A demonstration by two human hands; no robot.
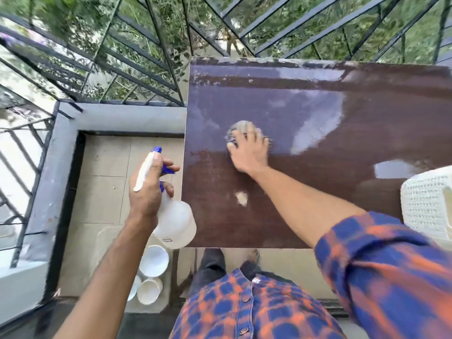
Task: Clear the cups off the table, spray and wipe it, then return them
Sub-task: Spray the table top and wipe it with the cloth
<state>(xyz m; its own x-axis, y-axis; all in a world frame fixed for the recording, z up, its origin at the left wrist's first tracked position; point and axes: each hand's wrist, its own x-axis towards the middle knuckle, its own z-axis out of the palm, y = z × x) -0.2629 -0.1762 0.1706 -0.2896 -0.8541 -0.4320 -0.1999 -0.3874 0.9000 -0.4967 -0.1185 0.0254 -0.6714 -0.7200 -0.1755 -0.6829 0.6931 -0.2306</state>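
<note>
- We cannot read the spray bottle label; our left hand grips its neck.
- Our right hand presses spread fingers on the cloth, mid-frame on the table.
- The cups stand on the floor, lower left.

Three cups, one spray bottle, one cloth, one table.

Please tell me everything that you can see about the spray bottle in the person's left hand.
The spray bottle has a rounded, translucent white body, probably plastic, a white head and a blue nozzle and trigger. A small dark mark sits low on the body. It is tilted, nozzle pointing away, and held in the air by the left edge of the table. Only the left hand touches it, gripping the neck with a finger on the trigger.
</note>
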